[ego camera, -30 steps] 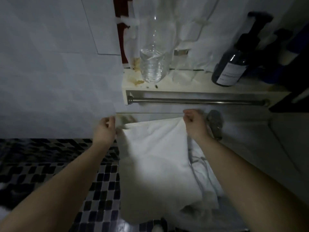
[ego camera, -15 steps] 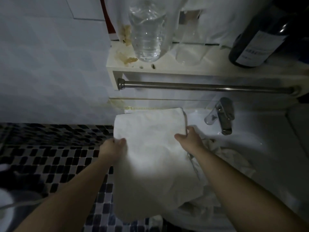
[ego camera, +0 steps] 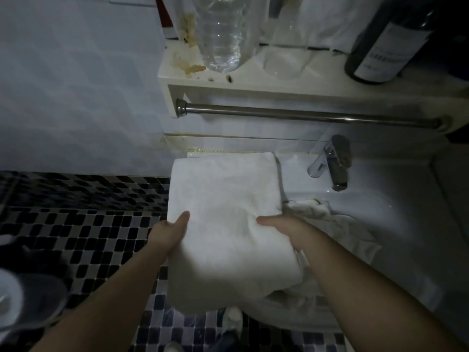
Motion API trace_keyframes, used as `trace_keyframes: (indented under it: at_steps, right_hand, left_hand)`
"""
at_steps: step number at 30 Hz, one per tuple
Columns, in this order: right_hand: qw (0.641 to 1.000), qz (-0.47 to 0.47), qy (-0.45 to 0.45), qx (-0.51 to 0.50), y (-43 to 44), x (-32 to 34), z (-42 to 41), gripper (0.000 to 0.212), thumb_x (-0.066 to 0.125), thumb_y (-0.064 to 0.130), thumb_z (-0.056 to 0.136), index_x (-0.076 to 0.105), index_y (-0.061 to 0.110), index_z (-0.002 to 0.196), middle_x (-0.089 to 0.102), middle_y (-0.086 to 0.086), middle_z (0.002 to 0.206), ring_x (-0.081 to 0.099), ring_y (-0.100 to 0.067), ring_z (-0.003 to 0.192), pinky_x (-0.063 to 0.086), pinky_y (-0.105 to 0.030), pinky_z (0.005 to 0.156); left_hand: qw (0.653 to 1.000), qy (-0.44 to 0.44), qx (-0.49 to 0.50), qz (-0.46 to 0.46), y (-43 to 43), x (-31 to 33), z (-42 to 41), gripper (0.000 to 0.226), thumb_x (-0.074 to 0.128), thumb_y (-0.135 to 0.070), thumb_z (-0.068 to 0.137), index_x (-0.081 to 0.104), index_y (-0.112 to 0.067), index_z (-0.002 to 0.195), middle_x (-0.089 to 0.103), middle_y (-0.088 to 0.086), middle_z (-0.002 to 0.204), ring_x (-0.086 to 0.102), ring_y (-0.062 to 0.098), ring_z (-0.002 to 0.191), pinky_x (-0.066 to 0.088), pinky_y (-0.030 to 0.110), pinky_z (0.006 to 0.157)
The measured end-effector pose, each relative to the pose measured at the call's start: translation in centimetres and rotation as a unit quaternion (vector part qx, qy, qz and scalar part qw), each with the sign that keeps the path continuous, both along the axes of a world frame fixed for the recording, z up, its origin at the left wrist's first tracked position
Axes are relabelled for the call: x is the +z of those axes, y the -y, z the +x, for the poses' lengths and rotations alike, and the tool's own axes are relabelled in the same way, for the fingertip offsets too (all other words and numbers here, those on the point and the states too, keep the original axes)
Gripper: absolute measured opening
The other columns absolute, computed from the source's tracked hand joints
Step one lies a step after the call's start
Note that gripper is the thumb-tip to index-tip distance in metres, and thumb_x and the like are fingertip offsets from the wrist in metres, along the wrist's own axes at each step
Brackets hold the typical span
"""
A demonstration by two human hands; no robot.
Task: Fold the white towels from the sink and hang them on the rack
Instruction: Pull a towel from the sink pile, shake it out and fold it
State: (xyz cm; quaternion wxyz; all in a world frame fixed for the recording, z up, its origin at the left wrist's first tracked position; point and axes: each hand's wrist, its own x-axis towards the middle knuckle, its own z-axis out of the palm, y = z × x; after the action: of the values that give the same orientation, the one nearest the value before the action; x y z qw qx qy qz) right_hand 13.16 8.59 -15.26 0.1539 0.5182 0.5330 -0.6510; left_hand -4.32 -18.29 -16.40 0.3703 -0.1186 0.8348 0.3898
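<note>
Left hand (ego camera: 166, 236) pinching the folded white towel (ego camera: 225, 196) at its near left edge, thumb on top; right hand (ego camera: 281, 229) gripping the opposite side. Holds the fold flat over the sink (ego camera: 396, 214) rim, probably for lifting to the rack (ego camera: 304, 115). Other towel (ego camera: 337, 224) crumpled down inside it.

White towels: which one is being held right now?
The smooth, folded towel at left: the left hand and right hand grip its sides. The crumpled towel lies in the sink basin, right of it.
</note>
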Motion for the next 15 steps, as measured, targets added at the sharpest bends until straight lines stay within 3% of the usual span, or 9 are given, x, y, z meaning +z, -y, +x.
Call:
trace_keyframes:
  at_steps: [2,3,9,12,15]
  right_hand:
    - [0.999,-0.041,-0.011,0.004,-0.1,0.6,0.3,0.034,0.086,0.030,0.077,0.067,0.018,0.102,0.078,0.005,0.077,0.074,-0.011,0.064,0.054,-0.025,0.054]
    - [0.998,-0.057,-0.015,0.002,-0.2,0.8,0.4,0.031,0.084,0.028,0.078,0.067,0.017,0.102,0.078,0.004,0.076,0.074,-0.012,0.064,0.053,-0.024,0.054]
    - [0.988,-0.134,-0.071,-0.031,-0.4,2.1,1.0,0.044,0.079,0.020,0.075,0.069,0.007,0.117,0.077,-0.015,0.105,0.075,-0.031,0.089,0.056,-0.038,0.075]
    - [0.981,-0.156,-0.105,-0.049,-0.6,2.3,1.4,0.058,0.084,0.021,0.063,0.070,0.006,0.117,0.074,-0.019,0.112,0.072,-0.037,0.099,0.055,-0.047,0.089]
    - [0.980,-0.152,-0.118,-0.051,-0.8,2.1,1.5,0.061,0.084,0.025,0.063,0.069,0.006,0.119,0.073,-0.019,0.115,0.071,-0.038,0.103,0.054,-0.050,0.091]
  left_hand:
    - [1.000,-0.010,0.003,0.004,0.1,0.4,0.2,0.067,0.068,-0.062,0.083,0.062,-0.004,0.117,0.064,0.016,0.122,0.062,0.036,0.105,0.052,0.050,0.097]
    - [1.000,-0.020,0.001,0.006,0.2,0.7,0.2,0.064,0.067,-0.061,0.085,0.062,-0.005,0.115,0.064,0.016,0.122,0.062,0.035,0.103,0.052,0.048,0.095]
    - [0.997,-0.026,0.009,0.074,0.4,2.0,0.9,0.068,0.060,-0.055,0.093,0.050,-0.004,0.137,0.061,0.015,0.129,0.061,0.035,0.111,0.050,0.049,0.097]
    - [0.991,-0.048,0.043,0.114,0.7,2.3,0.8,0.064,0.059,-0.055,0.094,0.049,-0.007,0.135,0.063,0.012,0.127,0.064,0.027,0.096,0.051,0.042,0.082]
    - [0.991,-0.027,0.067,0.116,0.9,2.5,0.4,0.065,0.066,-0.059,0.087,0.055,-0.008,0.126,0.067,0.013,0.121,0.067,0.028,0.092,0.053,0.044,0.082]
